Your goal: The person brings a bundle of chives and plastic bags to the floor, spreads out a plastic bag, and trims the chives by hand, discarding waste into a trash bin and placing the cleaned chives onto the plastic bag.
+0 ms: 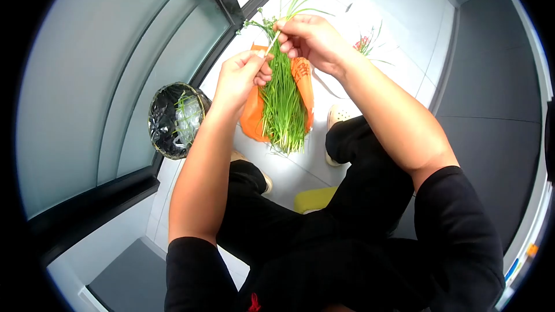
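Between my two hands runs a thin bunch of green stalks with pale lower ends. My left hand pinches the pale end, and my right hand grips the stalks higher up, their green leaves fanning out above it. Below both hands, a large bundle of long green stalks lies on an orange bag on the floor. Small pale buds show at the bundle's far end, beside my right hand.
A bin lined with black plastic stands at the left, holding clear plastic and green scraps. Some green leaves with a red item lie on the tiled floor at the right. A yellow-green stool is between my legs. Glass panels stand at the left.
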Tool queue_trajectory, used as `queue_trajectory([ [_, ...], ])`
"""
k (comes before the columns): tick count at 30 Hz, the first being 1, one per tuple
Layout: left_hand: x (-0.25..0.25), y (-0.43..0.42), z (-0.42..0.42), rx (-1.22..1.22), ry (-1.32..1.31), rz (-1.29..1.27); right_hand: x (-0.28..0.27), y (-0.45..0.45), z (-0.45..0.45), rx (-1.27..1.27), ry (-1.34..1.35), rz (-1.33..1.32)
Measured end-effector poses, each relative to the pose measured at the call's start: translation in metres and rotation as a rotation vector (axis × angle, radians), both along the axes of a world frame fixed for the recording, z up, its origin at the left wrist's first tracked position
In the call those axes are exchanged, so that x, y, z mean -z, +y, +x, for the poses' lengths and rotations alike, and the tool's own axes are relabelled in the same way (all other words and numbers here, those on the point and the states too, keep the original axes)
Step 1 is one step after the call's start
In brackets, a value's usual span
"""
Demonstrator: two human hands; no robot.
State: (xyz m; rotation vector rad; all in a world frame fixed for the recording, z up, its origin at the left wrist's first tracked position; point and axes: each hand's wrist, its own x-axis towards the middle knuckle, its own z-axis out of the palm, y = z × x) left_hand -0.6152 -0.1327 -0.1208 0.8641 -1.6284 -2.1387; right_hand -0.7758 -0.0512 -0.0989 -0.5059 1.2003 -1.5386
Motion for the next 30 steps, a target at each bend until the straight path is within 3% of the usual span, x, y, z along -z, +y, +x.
queue_trajectory([
  [2,-0.002,0.002,-0.002,0.015,0.070,0.117,0.000,-0.001,0.008,-0.125,0.028,0.021],
  [7,0.000,-0.002,0.001,0.063,0.194,0.376,0.002,-0.006,0.017,-0.054,0.259,0.048],
  [12,0.003,-0.002,0.002,0.096,0.024,-0.032,0.005,-0.004,0.021,-0.047,0.297,0.080],
  [19,-0.005,0.002,-0.004,0.074,0.122,-0.064,-0.003,-0.001,0.015,-0.015,0.215,0.069],
  [25,-0.008,0.005,-0.006,0.068,0.136,-0.006,0.000,-0.003,0.019,0.058,0.388,0.059],
  [27,-0.010,0.010,-0.009,-0.002,-0.023,-0.277,-0.002,-0.003,0.020,0.054,0.452,0.052],
  [30,-0.009,0.008,-0.007,-0.019,-0.036,-0.343,-0.006,-0.001,0.020,0.061,0.403,0.054],
])
